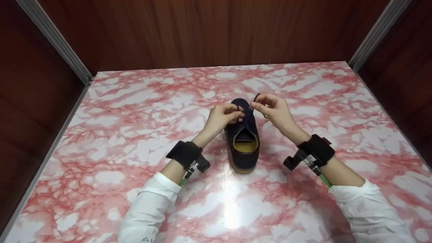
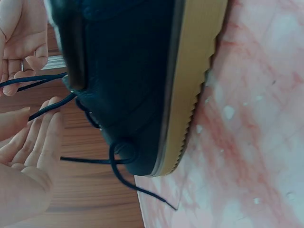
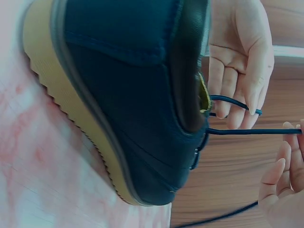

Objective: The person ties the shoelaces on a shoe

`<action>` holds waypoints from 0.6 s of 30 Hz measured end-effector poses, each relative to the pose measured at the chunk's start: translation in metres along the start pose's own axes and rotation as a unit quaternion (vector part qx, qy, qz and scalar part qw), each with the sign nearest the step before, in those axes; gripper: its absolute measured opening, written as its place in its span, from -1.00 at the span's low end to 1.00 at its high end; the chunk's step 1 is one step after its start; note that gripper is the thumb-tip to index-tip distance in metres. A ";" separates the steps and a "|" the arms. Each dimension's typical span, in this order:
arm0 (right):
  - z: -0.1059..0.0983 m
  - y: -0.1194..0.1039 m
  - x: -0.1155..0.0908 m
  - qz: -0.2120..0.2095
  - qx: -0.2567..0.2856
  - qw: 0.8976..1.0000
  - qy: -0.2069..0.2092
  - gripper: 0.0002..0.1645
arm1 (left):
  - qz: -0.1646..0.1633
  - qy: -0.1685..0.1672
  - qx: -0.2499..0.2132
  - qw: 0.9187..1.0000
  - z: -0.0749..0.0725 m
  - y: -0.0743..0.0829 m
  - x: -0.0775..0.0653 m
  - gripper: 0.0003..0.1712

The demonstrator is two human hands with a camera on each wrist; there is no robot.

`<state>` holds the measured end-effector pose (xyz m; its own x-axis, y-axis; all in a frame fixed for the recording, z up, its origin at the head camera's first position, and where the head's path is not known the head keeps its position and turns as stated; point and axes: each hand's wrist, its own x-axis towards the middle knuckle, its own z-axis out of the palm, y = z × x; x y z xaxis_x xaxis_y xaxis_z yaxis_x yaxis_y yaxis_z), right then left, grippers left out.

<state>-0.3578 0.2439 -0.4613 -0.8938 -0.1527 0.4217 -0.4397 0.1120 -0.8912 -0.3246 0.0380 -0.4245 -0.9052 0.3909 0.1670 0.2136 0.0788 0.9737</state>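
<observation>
White sleeves point(image 1: 148, 206), navy shoe point(image 1: 241, 127), tan sole point(image 2: 187, 85), left grip point(image 1: 226, 114) and right grip point(image 1: 272, 108) pinching laces point(image 3: 256, 132)

Shoe upper point(image 1: 243, 161) between left hand point(image 1: 226, 115) and right hand point(image 1: 274, 109): smooth, mostly matt, leather-like. Sole point(image 2: 194, 57) below the hands: rubber-looking, matt, jagged edge. Lace point(image 3: 251, 132) in both hands: thin textile cord, matt. Tabletop point(image 1: 111, 152) under hands: smooth, glossy, marble-look. Wall panel point(image 1: 202, 33) beyond hands: wood-grain, slight sheen. Rail point(image 1: 55, 40) far left of left hand: dull metal. Sleeves point(image 1: 148, 206) behind hands: soft wrinkled cloth.
</observation>
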 end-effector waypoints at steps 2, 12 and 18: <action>-0.002 0.003 0.005 -0.010 -0.014 1.000 -0.008 -0.82 | -0.012 -0.008 0.022 1.000 -0.001 0.035 -0.017 -0.78; 0.017 -0.081 0.006 0.012 -0.005 0.999 -0.052 -0.86 | 0.000 -0.056 0.077 0.995 -0.001 0.096 -0.042 -0.66; 0.044 -0.165 -0.008 0.012 -0.069 0.996 -0.046 -0.83 | 0.015 -0.059 0.107 0.992 0.001 0.088 -0.035 -0.64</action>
<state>-0.2738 0.1839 -0.3251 -0.8947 -0.2378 0.3782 -0.4326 0.2494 -0.8664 -0.2738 0.0320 -0.3447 -0.8501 0.5004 0.1642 0.3254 0.2539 0.9109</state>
